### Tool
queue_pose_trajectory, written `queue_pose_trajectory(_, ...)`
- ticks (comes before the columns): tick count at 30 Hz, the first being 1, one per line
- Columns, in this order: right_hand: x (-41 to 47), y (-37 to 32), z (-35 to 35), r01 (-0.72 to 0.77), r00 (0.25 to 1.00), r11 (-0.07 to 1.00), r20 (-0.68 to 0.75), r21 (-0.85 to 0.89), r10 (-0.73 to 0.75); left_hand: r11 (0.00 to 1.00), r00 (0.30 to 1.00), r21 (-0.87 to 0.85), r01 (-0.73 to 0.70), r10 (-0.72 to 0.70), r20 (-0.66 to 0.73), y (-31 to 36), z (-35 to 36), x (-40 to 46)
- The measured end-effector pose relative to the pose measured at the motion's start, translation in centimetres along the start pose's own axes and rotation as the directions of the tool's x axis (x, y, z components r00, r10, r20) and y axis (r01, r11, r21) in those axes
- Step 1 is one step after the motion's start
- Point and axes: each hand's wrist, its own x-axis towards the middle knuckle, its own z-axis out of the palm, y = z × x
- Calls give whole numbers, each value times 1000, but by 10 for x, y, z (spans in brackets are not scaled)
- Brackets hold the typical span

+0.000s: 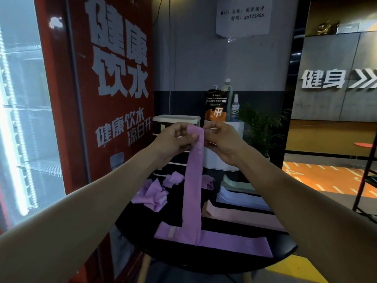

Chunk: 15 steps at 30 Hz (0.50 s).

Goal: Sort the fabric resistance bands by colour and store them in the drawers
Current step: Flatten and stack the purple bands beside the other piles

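A purple fabric band (192, 190) hangs straight down from both hands above the round black table (224, 260). My left hand (172, 139) pinches its top end from the left, and my right hand (221, 139) pinches it from the right. Another purple band (230, 242) lies flat near the table's front. Several folded purple bands (154, 193) lie at the left. Stacks of pink bands (240, 216), lavender bands (240, 198) and green bands (237, 184) lie at the right. The white drawer unit (176, 119) stands behind my hands, its drawers mostly hidden.
A red drinks fridge (114, 99) stands close on the left. Behind the table are a white box, an orange-black pouch (216, 108), bottles (228, 94) and a green plant (263, 127). A dark metal rack (367, 180) stands at the right edge.
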Motion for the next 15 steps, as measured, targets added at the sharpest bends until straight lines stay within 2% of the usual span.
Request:
queue_pose_trajectory(3, -6, -2, -5, -48, 998, 999, 26, -12, 48, 999, 1000, 44, -4, 3, 24, 0, 5, 2)
queue_pose_trajectory(6, -13, -2, -7, -69, 996, 996, 56, -55, 72, 998, 1000, 67, 5, -3, -22, 0, 10, 3)
queue_pose_trajectory(11, -25, 8, -17, -132, 989, 991, 77, 29, 129, 993, 995, 115, 35, -23, -100, -2, 16, 2)
queue_pose_trajectory(15, -34, 32, -19, -125, 980, 953, 113, -275, 161, 997, 992, 77, 20, -10, -122, -2, 22, 0)
